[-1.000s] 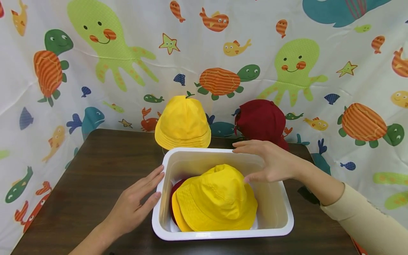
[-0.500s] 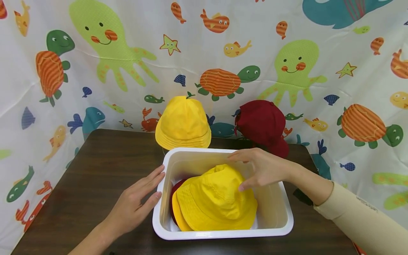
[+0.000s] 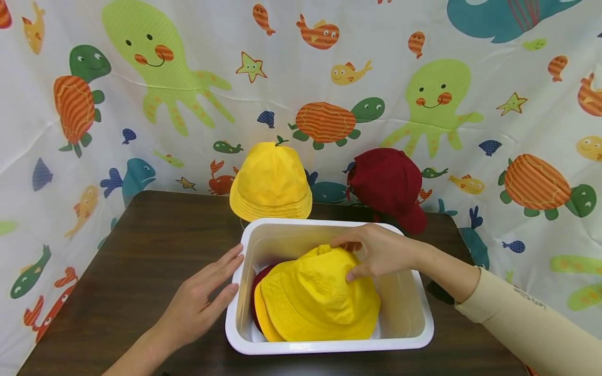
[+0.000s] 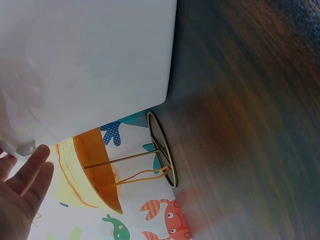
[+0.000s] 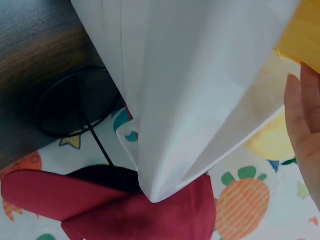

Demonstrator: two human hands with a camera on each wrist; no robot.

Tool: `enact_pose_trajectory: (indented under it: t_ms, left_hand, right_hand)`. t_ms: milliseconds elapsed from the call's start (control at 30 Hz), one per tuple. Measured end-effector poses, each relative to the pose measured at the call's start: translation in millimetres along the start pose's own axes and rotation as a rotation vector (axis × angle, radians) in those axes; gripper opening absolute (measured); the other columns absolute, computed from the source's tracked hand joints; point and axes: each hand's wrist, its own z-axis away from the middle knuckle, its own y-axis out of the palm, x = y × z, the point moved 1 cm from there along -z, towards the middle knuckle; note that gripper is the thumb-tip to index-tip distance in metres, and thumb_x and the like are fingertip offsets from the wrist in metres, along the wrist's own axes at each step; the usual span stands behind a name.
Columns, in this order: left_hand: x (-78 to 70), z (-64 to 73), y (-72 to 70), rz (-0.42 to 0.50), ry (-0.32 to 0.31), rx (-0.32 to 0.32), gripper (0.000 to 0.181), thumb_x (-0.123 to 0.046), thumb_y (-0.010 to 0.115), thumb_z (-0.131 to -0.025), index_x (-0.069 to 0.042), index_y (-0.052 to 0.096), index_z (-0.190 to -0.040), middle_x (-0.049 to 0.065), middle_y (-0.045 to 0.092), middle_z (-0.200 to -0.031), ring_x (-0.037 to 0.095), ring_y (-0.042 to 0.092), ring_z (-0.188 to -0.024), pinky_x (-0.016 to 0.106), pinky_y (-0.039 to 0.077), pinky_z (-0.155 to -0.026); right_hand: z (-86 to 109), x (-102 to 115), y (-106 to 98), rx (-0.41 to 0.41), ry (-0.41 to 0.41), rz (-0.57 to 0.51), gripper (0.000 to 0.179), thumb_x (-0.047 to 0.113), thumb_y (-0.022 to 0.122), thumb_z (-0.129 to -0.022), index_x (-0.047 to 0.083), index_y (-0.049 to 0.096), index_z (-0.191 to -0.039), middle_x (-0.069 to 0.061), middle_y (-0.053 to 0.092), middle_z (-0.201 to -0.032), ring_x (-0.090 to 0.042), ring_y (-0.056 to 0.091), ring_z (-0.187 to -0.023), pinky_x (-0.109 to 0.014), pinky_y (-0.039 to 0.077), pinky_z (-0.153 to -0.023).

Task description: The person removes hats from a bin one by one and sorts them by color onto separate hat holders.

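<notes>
A white plastic bin (image 3: 329,345) holds a yellow bucket hat (image 3: 324,292) on top, over another yellow brim (image 3: 265,318). A dark red edge (image 3: 257,275) shows beneath, at the bin's left. My left hand (image 3: 199,300) rests its fairly straight fingers against the bin's left rim. At the upper right of the top hat, my right hand (image 3: 381,250) is spread around the crown, thumb on the near side and fingertips on the far side. In the right wrist view its fingers (image 5: 297,110) lie at the yellow fabric (image 5: 305,35).
Behind the bin, a yellow hat (image 3: 271,180) and a dark red cap (image 3: 388,183) sit on wire stands; one stand's ring base (image 4: 161,150) shows in the left wrist view. The dark wooden table (image 3: 155,245) meets a sea-animal curtain (image 3: 188,31).
My right hand has moved left and down from over the bin's right side to the crown of the yellow bucket hat. The left hand and bin have stayed in place.
</notes>
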Motion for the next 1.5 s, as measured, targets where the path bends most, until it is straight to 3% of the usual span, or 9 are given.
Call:
enact_pose_trajectory:
  t_ms: [500, 1033, 1500]
  left_hand:
    - [-0.4, 1.1, 0.0, 0.003, -0.003, -0.001, 0.067, -0.007, 0.075, -0.091, -0.012, 0.054, -0.154, 0.002, 0.049, -0.160, 0.010, 0.048, -0.145, 0.017, 0.038, -0.108]
    - [0.8, 0.5, 0.5, 0.013, 0.002, 0.000, 0.068, -0.006, 0.075, -0.091, -0.012, 0.053, -0.154, 0.002, 0.049, -0.161, 0.009, 0.047, -0.145, 0.017, 0.037, -0.108]
    - [1.1, 0.3, 0.5, 0.008, 0.002, 0.002, 0.067, -0.007, 0.075, -0.091, -0.013, 0.053, -0.155, 0.001, 0.048, -0.161, 0.011, 0.047, -0.145, 0.017, 0.037, -0.109]
  right_hand:
    - [-1.8, 3.2, 2.0, -0.034, -0.006, -0.031, 0.022, 0.012, 0.086, -0.087, 0.014, 0.073, -0.105, 0.012, 0.067, -0.092, -0.007, 0.062, -0.081, -0.027, 0.060, -0.078]
    - [2.3, 10.8, -2.6, -0.042, -0.008, -0.104, 0.017, 0.006, 0.082, -0.090, 0.012, 0.076, -0.105, 0.010, 0.070, -0.091, -0.010, 0.063, -0.079, -0.028, 0.061, -0.075]
    - [7.2, 17.9, -16.0, -0.081, -0.013, -0.063, 0.017, 0.010, 0.081, -0.091, 0.014, 0.078, -0.108, 0.010, 0.073, -0.098, -0.011, 0.064, -0.083, -0.029, 0.062, -0.077]
